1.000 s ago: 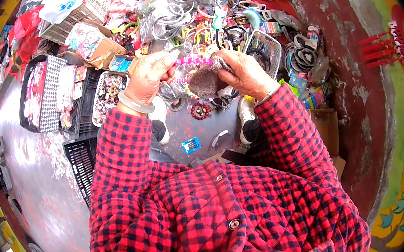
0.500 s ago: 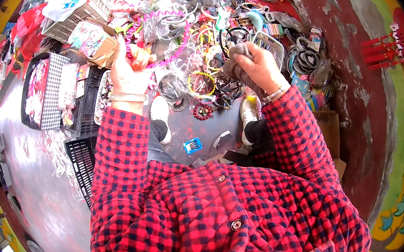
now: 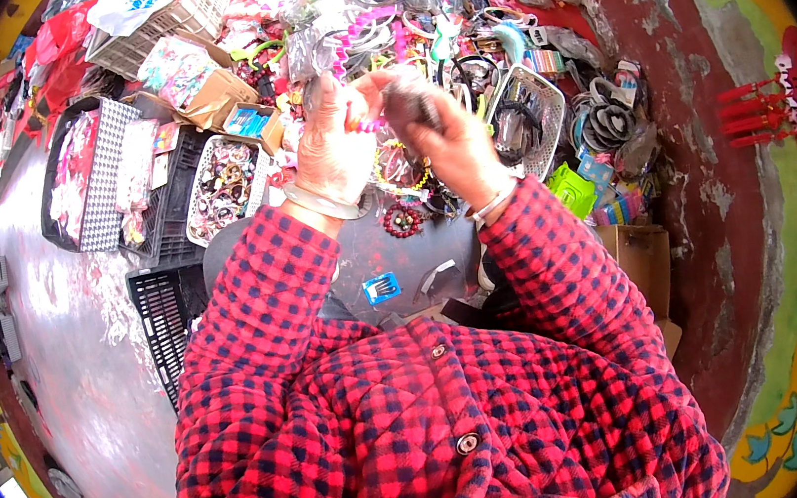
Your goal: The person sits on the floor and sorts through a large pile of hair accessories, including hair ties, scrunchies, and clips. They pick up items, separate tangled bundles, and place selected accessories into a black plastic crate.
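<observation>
My left hand (image 3: 329,153) is raised over a pile of hair accessories, its fingers closed round a magenta wavy-edged headband (image 3: 374,17). The headband's arc stands up beyond my fingers, and its lower end is partly hidden by them. Right beside it, my right hand (image 3: 458,147) grips a bunched grey-brown cloth (image 3: 409,106), which is close to the headband and to my left fingers. Whether cloth and headband touch cannot be made out. Beneath the hands lie a yellow beaded hoop (image 3: 409,188) and a dark red beaded bracelet (image 3: 402,220).
Left of the pile are a white basket of small trinkets (image 3: 202,235), a black crate (image 3: 157,323) and a cardboard box (image 3: 213,100). At right stands a white basket (image 3: 557,120) holding dark bands. A blue packet (image 3: 382,289) lies on the floor; a red-brown wall (image 3: 702,212) bounds the right.
Both hands have come together in the middle, the left moving right with the headband and the right moving left with the cloth. The white basket at right is less covered.
</observation>
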`<action>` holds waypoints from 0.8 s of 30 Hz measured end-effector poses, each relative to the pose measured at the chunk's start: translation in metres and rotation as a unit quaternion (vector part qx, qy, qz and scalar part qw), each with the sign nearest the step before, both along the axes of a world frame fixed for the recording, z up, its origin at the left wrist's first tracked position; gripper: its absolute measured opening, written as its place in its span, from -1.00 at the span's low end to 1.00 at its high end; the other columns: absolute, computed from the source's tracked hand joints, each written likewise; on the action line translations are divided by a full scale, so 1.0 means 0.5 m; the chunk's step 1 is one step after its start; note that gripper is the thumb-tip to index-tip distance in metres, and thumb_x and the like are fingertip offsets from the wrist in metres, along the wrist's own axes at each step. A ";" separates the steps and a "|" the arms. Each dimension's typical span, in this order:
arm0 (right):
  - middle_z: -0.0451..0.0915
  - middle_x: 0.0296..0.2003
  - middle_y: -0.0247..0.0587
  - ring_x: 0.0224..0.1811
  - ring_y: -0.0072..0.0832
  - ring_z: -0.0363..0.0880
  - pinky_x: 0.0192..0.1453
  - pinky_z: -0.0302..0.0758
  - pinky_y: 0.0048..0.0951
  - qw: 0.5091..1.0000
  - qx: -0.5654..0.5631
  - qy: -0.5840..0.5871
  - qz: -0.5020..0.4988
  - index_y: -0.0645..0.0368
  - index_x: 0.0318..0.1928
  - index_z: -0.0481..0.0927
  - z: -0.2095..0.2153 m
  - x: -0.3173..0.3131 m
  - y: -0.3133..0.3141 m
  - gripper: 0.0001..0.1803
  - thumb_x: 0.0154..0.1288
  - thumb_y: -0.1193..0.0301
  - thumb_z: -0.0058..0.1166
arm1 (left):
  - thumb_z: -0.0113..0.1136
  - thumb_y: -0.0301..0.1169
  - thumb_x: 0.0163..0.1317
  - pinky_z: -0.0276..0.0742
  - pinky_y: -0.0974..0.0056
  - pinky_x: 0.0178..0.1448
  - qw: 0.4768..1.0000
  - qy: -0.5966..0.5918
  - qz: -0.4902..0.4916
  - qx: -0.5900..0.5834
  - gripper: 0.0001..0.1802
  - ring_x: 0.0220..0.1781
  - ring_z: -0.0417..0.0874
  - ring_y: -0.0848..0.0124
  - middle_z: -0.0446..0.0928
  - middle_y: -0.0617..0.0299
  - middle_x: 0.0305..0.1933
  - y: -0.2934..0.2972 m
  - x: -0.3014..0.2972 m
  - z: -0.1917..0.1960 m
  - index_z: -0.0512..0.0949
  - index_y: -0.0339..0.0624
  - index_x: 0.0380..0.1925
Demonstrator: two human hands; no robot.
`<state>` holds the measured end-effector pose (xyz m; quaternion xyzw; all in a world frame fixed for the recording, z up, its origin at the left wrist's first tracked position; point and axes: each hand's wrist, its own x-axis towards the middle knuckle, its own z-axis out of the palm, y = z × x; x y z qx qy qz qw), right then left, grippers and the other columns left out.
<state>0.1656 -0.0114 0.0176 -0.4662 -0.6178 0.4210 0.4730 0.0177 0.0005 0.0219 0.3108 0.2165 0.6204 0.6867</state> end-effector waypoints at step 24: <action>0.52 -0.35 -0.05 -0.21 -0.17 0.49 -0.15 0.42 -0.27 0.922 0.301 -0.207 0.126 0.19 -0.16 0.47 0.034 -0.011 -0.037 -0.61 -0.13 0.61 0.00 | -0.18 -0.02 0.27 0.33 0.05 0.09 0.987 -0.120 -0.030 -0.100 -0.45 -0.20 0.50 0.15 0.46 -0.12 -0.21 -0.003 -0.001 0.018 0.26 -0.13 -0.80</action>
